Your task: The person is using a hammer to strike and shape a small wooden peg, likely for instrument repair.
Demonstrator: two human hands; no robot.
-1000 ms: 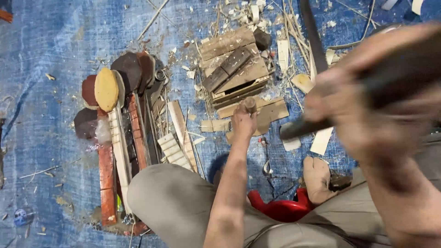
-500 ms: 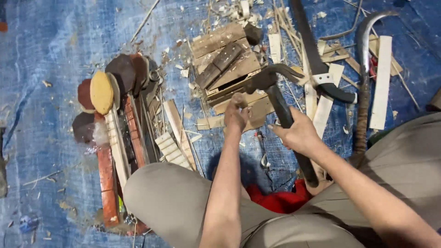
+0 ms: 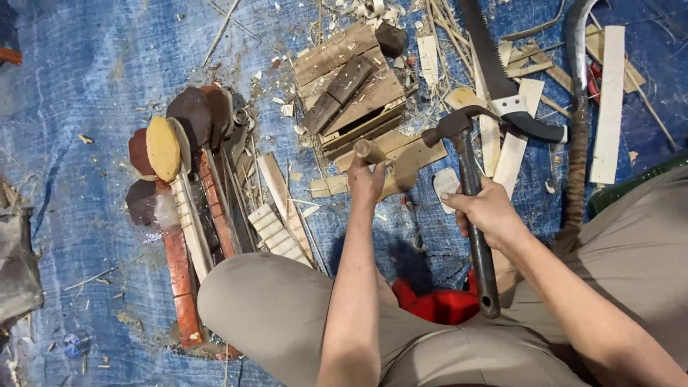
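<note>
Head view, left hand [image 3: 367,183] gripping chisel [image 3: 370,151], right hand [image 3: 487,213] holding hammer [image 3: 466,172]

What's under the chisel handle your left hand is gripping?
The left hand grips a wooden handle standing over pale wood strips on the blue tarp. The fingers cover its lower end, so the tip and contact point are hidden. The hammer is beside it.
</note>
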